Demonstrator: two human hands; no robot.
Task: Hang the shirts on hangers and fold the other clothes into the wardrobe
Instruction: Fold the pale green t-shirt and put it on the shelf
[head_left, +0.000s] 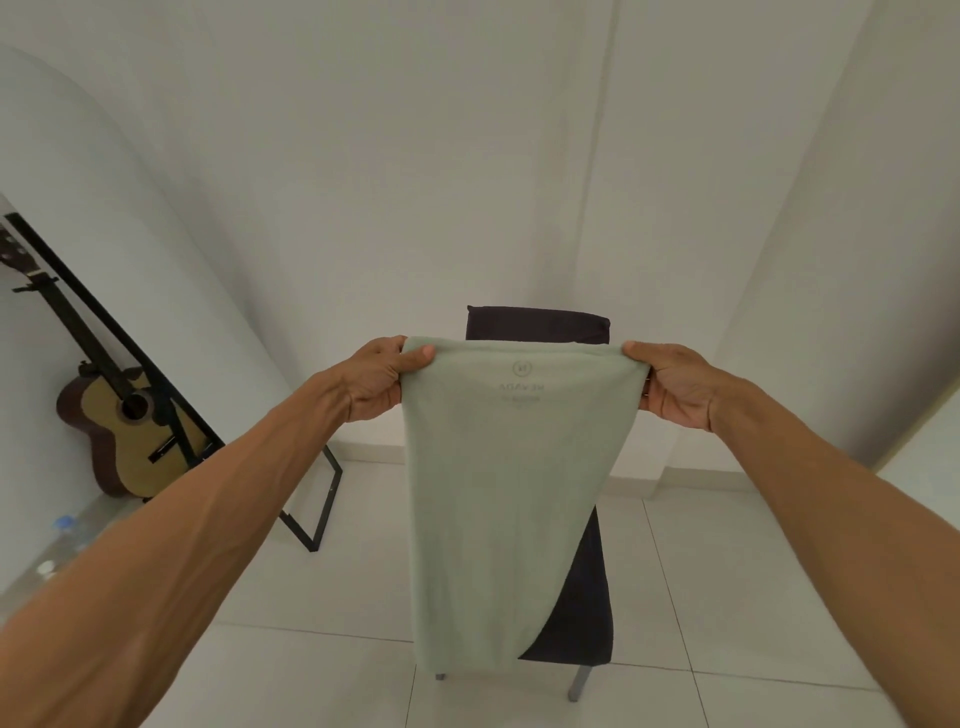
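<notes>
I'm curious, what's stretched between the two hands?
In the head view, a pale green garment stretches between left hand and right hand, both pinching its top edge.

Soft, even indoor light, rather dim and greenish — no glare, only faint shadows. Wide-angle bending curves the walls at the edges; the bottles look blurred, perhaps defocused.

Room: white walls, pale tiled floor.
Acoustic guitar against black frame, far left; dark-covered chair at centre.

head cam | faces forward, slightly down | close behind both outstretched arms | single view
</notes>
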